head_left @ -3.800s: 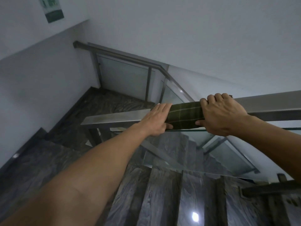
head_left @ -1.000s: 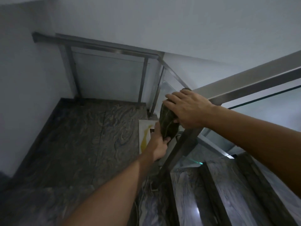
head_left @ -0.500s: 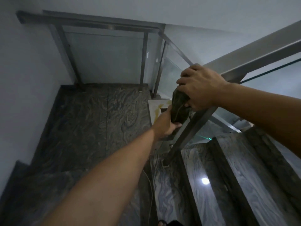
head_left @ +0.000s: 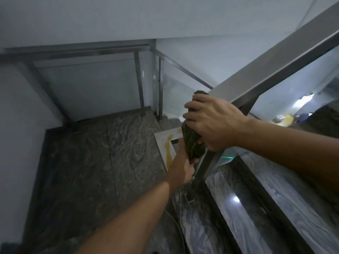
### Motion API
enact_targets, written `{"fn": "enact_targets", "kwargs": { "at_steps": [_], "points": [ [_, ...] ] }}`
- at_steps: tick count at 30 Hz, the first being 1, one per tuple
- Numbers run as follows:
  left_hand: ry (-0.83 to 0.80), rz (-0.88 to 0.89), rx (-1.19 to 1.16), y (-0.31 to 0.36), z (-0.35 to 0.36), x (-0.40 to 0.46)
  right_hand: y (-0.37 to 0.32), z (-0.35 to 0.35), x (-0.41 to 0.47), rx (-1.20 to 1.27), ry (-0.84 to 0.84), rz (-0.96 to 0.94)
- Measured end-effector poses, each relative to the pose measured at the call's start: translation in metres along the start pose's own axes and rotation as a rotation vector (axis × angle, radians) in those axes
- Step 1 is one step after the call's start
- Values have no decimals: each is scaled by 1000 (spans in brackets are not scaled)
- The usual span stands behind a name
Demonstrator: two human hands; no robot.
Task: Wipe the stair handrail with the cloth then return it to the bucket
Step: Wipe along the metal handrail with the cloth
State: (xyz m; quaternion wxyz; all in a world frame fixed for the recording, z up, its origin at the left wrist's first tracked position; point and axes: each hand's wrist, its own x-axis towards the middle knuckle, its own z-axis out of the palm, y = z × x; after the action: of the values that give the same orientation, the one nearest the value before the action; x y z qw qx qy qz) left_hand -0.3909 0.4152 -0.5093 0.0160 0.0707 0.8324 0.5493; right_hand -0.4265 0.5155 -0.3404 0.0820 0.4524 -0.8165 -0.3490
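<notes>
The grey metal handrail [head_left: 271, 59] slopes from the upper right down to its lower end at the middle of the view. A dark green plaid cloth [head_left: 192, 143] is draped over that end and hangs down beside the slanted end post [head_left: 207, 165]. My right hand [head_left: 211, 121] presses the cloth onto the rail end from above. My left hand [head_left: 183, 169] grips the cloth's hanging bottom from below. No bucket is in view.
A dark marble landing [head_left: 91, 158] lies below at the left, fenced by a second metal and glass railing [head_left: 88, 52]. Marble stair treads [head_left: 256, 208] rise at the lower right. Grey walls close the left side. A thin cable lies near the post's foot.
Both hands slid the cloth down the rail from its middle to its lower end. In the last half second my view dropped closer; the hands stayed at the rail end.
</notes>
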Motion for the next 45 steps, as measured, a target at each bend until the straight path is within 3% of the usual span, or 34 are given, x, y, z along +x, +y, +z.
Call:
{"fn": "enact_targets", "kwargs": {
  "at_steps": [6,10,14,17,23,26,34,42,45],
  "points": [
    [-28,158,-66,-7,-10,1,-1,-13,0,42,-68,56],
    [-57,123,-138,-1,-14,12,-5,-20,0,31,-115,141],
    [-108,191,77,1,-25,9,-10,-23,0,47,-133,199],
    [-156,81,-23,-10,-25,15,-12,-22,-2,45,-135,246],
    [-200,108,-25,-14,-31,17,-27,-19,-4,40,-172,357],
    [-291,113,-21,-19,-42,21,-41,-19,0,8,-219,474],
    [-509,327,73,-37,-61,53,-74,-14,12,-97,-251,694],
    [-837,493,32,-28,-97,83,-96,-2,24,-160,-282,848],
    [-906,586,145,-36,-97,107,-106,8,30,-211,-282,932]
  ]
}}
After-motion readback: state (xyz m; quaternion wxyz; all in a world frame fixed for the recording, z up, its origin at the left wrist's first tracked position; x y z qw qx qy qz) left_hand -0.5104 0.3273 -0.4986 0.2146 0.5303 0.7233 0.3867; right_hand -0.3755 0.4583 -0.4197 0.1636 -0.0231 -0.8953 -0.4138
